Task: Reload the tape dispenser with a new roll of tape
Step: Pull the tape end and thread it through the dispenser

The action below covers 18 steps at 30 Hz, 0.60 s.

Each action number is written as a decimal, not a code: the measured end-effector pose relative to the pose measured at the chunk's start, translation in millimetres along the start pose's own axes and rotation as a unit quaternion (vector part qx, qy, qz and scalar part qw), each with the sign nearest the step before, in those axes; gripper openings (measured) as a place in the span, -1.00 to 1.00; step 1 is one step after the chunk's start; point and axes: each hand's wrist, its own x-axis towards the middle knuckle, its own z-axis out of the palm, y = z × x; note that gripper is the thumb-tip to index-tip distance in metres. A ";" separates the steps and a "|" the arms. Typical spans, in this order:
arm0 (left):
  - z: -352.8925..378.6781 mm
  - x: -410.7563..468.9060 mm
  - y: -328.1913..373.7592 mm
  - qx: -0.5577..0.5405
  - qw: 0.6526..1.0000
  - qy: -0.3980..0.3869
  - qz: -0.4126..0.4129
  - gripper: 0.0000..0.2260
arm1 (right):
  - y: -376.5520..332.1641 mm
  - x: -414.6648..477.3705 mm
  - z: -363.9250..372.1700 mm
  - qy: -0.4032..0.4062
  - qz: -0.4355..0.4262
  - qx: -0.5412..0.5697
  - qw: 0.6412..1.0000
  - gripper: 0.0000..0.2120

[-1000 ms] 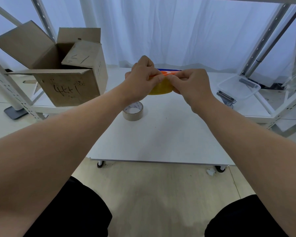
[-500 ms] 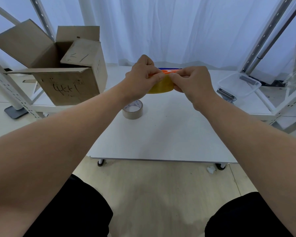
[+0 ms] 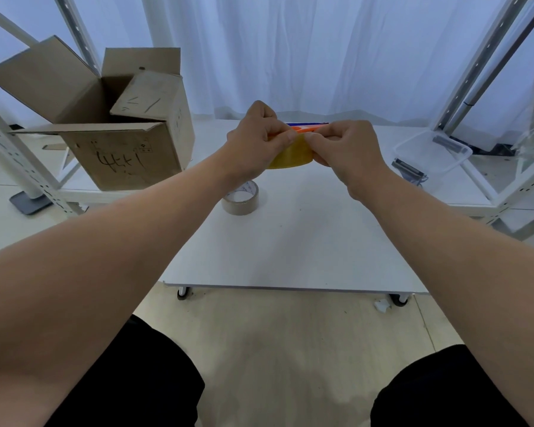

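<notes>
**Both hands on the yellow roll**

Your left hand (image 3: 253, 140) and right hand (image 3: 344, 149) meet over the far middle of the worktop (image 3: 290, 251), fingers curled and pinching the yellow tape roll (image 3: 290, 156) from either side (an orange piece (image 3: 304, 129) shows at its top, mostly hidden). A brown roll (image 3: 240, 201) lies on the worktop, nearer and left. A cardboard box (image 3: 121, 149) stands far left.

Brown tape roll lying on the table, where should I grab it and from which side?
Probably from above: the brown tape roll lies flat on the white table, core hole facing up. Put a thumb into the hole, fingers outside, and pinch the ring wall on its right side; the left forearm covers its left edge.
</notes>
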 end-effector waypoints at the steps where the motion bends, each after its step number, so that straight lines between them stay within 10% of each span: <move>1: 0.6 0.1 0.0 0.001 1.000 0.002 -0.001 -0.77 | 0.6 0.8 0.3 0.001 0.000 -0.002 1.000 -0.80; 18: 6.7 5.2 1.5 0.104 0.993 0.045 -0.013 -0.73 | -1.2 3.0 6.5 0.014 0.016 0.034 0.999 -0.82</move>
